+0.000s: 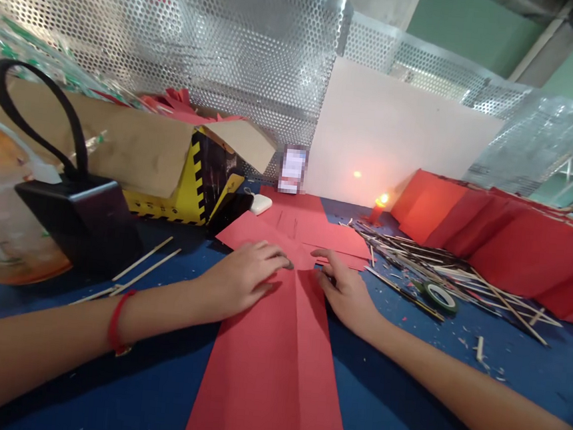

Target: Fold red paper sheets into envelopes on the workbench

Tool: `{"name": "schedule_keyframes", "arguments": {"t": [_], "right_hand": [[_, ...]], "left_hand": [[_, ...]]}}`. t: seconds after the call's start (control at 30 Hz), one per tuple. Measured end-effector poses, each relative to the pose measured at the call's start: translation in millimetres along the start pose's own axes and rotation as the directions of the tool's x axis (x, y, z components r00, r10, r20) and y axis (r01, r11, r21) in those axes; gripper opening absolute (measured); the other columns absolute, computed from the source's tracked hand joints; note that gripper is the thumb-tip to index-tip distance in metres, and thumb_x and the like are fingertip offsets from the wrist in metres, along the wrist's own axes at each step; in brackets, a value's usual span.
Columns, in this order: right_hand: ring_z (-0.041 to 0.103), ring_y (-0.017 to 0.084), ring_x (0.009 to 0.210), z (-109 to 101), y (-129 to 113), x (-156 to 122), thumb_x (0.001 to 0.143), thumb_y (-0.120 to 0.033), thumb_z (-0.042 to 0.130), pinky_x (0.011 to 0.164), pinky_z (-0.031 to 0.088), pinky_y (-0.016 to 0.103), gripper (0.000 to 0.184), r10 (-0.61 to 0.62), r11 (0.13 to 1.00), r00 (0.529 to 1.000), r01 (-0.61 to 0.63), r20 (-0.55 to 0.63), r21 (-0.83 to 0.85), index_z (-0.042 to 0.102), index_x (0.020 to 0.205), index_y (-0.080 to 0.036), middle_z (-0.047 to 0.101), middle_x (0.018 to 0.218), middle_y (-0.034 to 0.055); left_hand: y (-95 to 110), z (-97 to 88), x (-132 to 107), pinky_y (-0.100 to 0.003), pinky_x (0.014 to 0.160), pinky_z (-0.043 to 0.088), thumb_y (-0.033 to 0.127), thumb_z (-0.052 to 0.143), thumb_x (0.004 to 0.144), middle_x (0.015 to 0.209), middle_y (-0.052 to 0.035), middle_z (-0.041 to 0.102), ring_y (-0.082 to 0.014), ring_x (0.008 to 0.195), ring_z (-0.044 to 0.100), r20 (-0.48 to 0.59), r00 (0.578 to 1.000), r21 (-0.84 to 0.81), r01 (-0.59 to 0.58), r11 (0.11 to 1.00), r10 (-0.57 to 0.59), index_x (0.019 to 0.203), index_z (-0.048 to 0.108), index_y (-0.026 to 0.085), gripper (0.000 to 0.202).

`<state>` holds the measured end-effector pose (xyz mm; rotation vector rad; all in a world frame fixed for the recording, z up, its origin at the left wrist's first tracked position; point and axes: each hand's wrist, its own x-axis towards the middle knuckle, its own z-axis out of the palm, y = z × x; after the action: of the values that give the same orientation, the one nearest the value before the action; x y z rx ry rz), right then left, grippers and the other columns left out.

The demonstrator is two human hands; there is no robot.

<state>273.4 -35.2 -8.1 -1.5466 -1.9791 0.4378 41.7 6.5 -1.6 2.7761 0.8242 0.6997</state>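
A long sheet of red paper [262,373] with a lengthwise crease runs away from me across the blue table. My left hand [243,278] rests on its left side, palm down, fingers stretched forward over the paper. On the other side, my right hand [345,290] touches the paper's right edge, its index finger extended and its thumb apart from it. Both hands are open, and neither grips anything that I can see. Beyond the fingers lie more red paper pieces [342,240], partly overlapped by the near sheet.
A lit candle [378,209] burns at the back, near upright folded red paper [515,242]. Thin sticks [461,277], a pencil [404,293] and a green tape roll [438,298] lie right. Left stand a black box [80,224], a plastic cup [10,217] and a cardboard box [102,139].
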Motion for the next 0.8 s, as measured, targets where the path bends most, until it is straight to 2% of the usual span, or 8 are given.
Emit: {"name": "schedule_keyframes", "arguments": {"t": [0.1, 0.23, 0.4, 0.6, 0.8], "right_hand": [[0.055, 0.018, 0.068, 1.4, -1.9, 4.1, 0.092, -0.027, 0.036, 0.061, 0.031, 0.027, 0.039, 0.003, 0.997, 1.000, -0.005, -0.018, -0.073, 0.046, 0.130, -0.024, 0.061, 0.076, -0.0002], [0.056, 0.019, 0.069, 3.6, 1.1, 12.1, 0.087, -0.018, 0.039, 0.059, 0.029, 0.026, 0.046, -0.007, 0.988, 1.000, 0.010, 0.021, -0.153, 0.044, 0.132, -0.023, 0.061, 0.075, -0.0007], [0.057, 0.019, 0.068, 4.8, 3.1, 15.3, 0.085, -0.015, 0.040, 0.057, 0.025, 0.026, 0.047, -0.025, 0.964, 0.993, 0.054, 0.113, -0.261, 0.044, 0.131, -0.021, 0.063, 0.075, 0.0010], [0.056, 0.018, 0.067, 5.3, 2.0, 16.4, 0.083, -0.013, 0.041, 0.057, 0.023, 0.026, 0.050, 0.002, 0.964, 0.992, 0.032, 0.129, -0.265, 0.040, 0.132, -0.019, 0.062, 0.072, 0.0003], [0.056, 0.019, 0.066, 4.6, -0.7, 13.7, 0.083, -0.013, 0.042, 0.056, 0.021, 0.026, 0.052, 0.036, 0.962, 0.989, 0.006, 0.146, -0.275, 0.037, 0.134, -0.019, 0.061, 0.073, 0.0006]], "left_hand": [[7.2, 10.3, -4.3, -0.040, 0.095, 0.047, 0.022, 0.038, 0.097, 0.123, -0.0123, 0.063, -0.0245, 0.112, 0.060, 0.015, 0.997, -0.012, -0.075, 0.997, 0.075, 0.135, 0.047, 0.019, 0.039], [4.7, 17.4, -7.6, -0.039, 0.092, 0.049, 0.013, 0.038, 0.092, 0.124, -0.0158, 0.062, -0.0264, 0.113, 0.060, 0.054, 0.996, 0.032, -0.079, 0.996, 0.078, 0.140, 0.039, 0.014, 0.047], [2.3, 16.1, -8.1, -0.041, 0.100, 0.045, 0.008, 0.042, 0.085, 0.132, -0.0144, 0.057, -0.0264, 0.120, 0.055, 0.090, 0.993, 0.042, -0.084, 0.996, 0.080, 0.137, 0.040, 0.016, 0.052], [5.1, 14.4, -6.3, -0.042, 0.088, 0.049, 0.011, 0.041, 0.086, 0.120, -0.0150, 0.060, -0.0273, 0.105, 0.059, 0.172, 0.985, 0.057, -0.003, 0.998, -0.007, 0.134, 0.042, 0.015, 0.048], [3.7, 16.4, -4.8, -0.039, 0.090, 0.046, 0.013, 0.040, 0.089, 0.117, -0.0127, 0.060, -0.0252, 0.103, 0.055, 0.226, 0.974, 0.102, -0.040, 0.994, 0.015, 0.124, 0.049, 0.016, 0.036]]}}
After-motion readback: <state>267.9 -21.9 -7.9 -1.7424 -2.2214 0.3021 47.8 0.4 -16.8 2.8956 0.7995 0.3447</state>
